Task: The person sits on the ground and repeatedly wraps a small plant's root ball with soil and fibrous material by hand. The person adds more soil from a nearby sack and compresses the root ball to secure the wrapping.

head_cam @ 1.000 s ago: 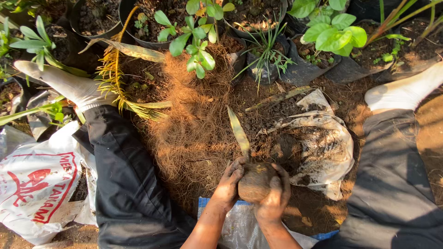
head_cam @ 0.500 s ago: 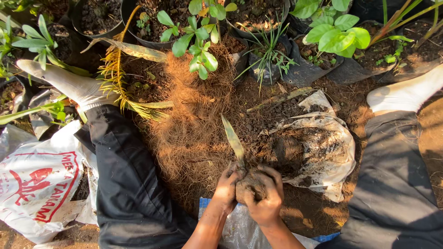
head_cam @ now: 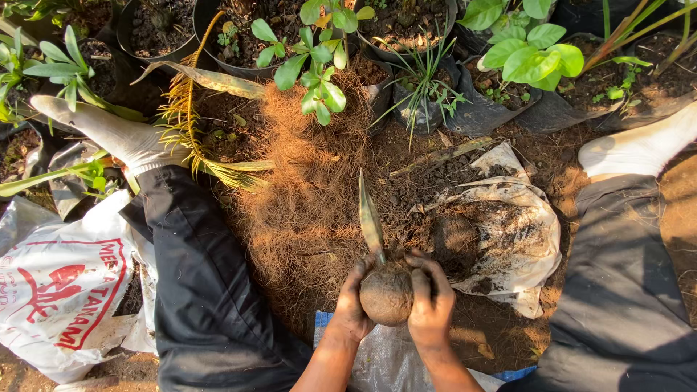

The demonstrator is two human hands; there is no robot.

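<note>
Both hands press around a round soil ball [head_cam: 387,294] with one long leaf [head_cam: 370,218] rising from it: the left hand [head_cam: 353,301] cups its left side, the right hand [head_cam: 430,308] grips its right side. The ball is held above the ground, between the brown coconut fibre pile [head_cam: 305,203] and a white plastic bag [head_cam: 508,239] with soil.

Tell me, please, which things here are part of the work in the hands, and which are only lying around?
In the work:
- soil ball with one long leaf, held between left hand and right hand
- pile of brown fibre
- open white bag of soil

Only lying around:
- printed white sack
- potted plants
- dry palm frond
</note>
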